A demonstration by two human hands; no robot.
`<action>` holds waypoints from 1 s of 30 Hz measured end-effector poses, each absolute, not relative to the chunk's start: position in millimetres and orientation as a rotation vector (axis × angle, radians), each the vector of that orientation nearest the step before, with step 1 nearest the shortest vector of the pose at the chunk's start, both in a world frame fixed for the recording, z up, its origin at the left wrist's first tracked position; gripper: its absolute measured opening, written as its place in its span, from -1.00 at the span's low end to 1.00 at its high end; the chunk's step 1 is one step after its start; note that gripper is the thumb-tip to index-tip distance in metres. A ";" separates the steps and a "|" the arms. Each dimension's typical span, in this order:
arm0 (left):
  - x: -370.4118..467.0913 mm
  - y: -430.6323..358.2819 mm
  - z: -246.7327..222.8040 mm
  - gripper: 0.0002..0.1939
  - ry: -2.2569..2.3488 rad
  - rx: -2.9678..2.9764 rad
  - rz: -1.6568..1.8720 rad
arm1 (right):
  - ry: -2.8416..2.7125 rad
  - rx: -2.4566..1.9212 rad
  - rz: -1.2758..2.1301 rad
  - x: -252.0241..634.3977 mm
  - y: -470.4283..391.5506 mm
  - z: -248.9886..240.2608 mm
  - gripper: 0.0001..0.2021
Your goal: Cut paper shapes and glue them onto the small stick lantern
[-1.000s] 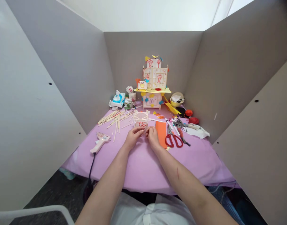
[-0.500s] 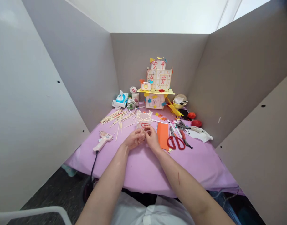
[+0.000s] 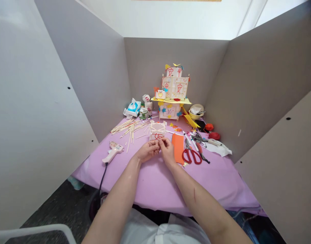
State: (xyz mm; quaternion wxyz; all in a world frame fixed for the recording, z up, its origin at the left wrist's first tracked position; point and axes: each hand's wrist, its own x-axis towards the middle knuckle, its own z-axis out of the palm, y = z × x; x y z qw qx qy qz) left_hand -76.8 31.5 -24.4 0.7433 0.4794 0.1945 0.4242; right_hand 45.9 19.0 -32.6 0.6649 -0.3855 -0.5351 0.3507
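My left hand [image 3: 148, 151] and my right hand [image 3: 167, 150] meet fingertip to fingertip over the purple cloth [image 3: 155, 183]. Fingers of both are pinched together; whatever lies between them is too small to make out. Just beyond the fingertips stands a small white box [image 3: 157, 130] with sticks on its top and a red character on its front. To the right of my right hand lies an orange paper sheet [image 3: 178, 149], with red-handled scissors [image 3: 192, 156] beside it.
A tall decorated paper tower [image 3: 174, 88] stands at the back. Wooden sticks [image 3: 131, 128] and a glue gun [image 3: 113, 151] lie on the left. Pliers [image 3: 201, 151], markers, red yarn [image 3: 214, 136] and a yellow bowl [image 3: 194, 115] are on the right. Grey panels enclose the table.
The whole view has shifted slightly, with things a little further right and lower. My fingertips stay together, and the fingers of my left hand look a little less curled.
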 end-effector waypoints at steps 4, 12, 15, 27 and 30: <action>-77.3 34.7 -28.8 -0.73 0.444 1.083 0.912 | -1.211 -0.881 0.811 45.4 19.2 -34.9 -0.79; -77.7 33.7 -31.2 -0.69 0.422 1.087 0.766 | -1.179 -0.886 0.810 43.9 18.0 -34.5 -0.75; -76.2 32.1 -29.6 -0.73 0.451 1.095 0.747 | -1.162 -0.913 0.777 44.3 17.8 -33.9 -0.74; -62.2 28.0 -29.9 -0.63 0.500 1.141 0.810 | -1.143 -0.951 0.622 86.2 14.5 -7.0 -0.86; -53.0 27.7 -33.3 -0.56 0.521 1.127 0.898 | -1.186 -0.992 0.563 121.4 22.3 -7.9 -0.87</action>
